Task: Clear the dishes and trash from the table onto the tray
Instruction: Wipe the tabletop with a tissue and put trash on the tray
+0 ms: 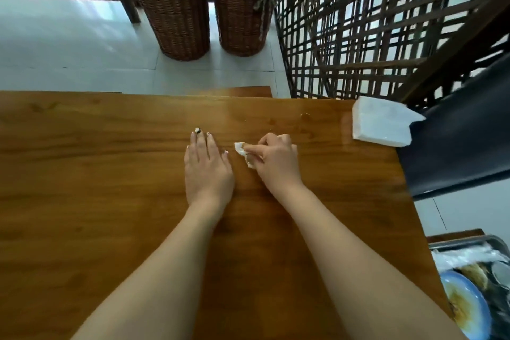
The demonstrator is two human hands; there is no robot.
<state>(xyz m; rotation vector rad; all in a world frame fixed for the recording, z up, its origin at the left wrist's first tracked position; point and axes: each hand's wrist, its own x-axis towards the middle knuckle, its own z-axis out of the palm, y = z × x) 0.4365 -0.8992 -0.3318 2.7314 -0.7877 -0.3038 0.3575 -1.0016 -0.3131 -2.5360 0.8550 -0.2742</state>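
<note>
My right hand (277, 159) pinches a crumpled, stained white tissue (242, 152) against the wooden table (110, 174) near its middle. Just left of it, my left hand (207, 168) rests flat on the tabletop with straight fingers, holding nothing. A white pack of napkins (382, 121) lies at the table's far right corner. Below the table's right edge stands a metal tray (469, 243) carrying a dirty blue-rimmed plate (466, 309), plastic wrap and other dishes; it is partly cut off by the frame.
Two tall wicker baskets (176, 8) (242, 8) stand on the tiled floor beyond the table. A dark wooden lattice screen (372, 36) rises at the far right. A dark chair seat (463, 141) sits beside the table's right edge.
</note>
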